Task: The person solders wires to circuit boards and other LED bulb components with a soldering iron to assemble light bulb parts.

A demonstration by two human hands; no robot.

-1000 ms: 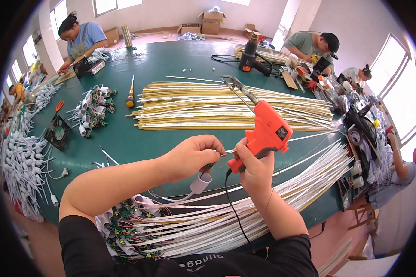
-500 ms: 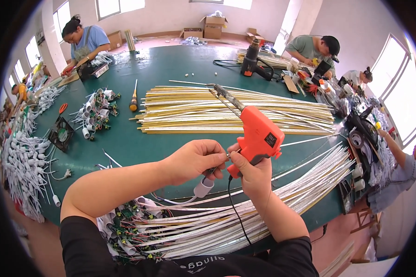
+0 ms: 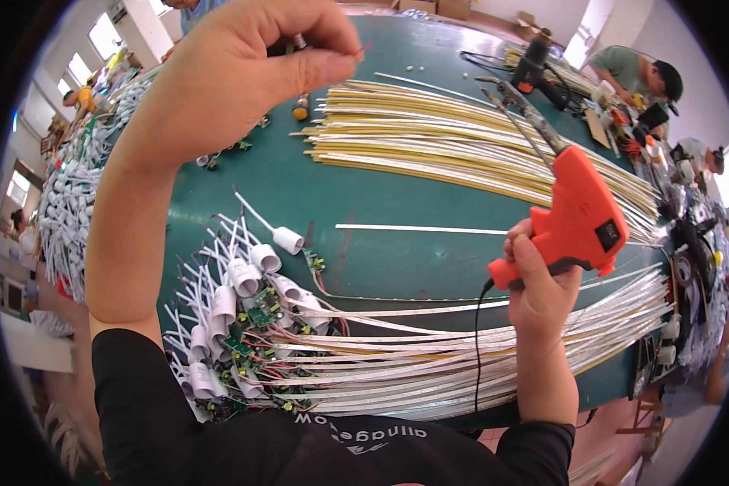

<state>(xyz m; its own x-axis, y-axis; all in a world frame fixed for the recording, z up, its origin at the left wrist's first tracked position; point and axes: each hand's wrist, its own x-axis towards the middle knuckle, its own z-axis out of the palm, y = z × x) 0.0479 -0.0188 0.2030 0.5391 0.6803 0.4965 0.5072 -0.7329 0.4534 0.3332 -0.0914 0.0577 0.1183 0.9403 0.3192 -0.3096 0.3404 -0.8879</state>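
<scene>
My left hand is raised high at the upper left, thumb and forefinger pinched; a tiny reddish bit shows at their tips, too small to name. Gripped in my right hand is a red soldering gun, its metal tip pointing up and left over the table. Below my left hand lies a heap of white lamp sockets with green circuit boards and thin wires. One socket lies at the heap's far edge, beside a small board. Long white LED strips run rightward from the heap.
A bundle of yellow and white strips lies across the green table. A single white strip lies nearer me. Behind stands a heat gun. White corded parts are piled at left. A co-worker sits far right.
My left hand has risen up and left, away from my right hand. The soldering gun has moved right in my right hand. The socket below my hands now lies by the heap; the view has shifted.
</scene>
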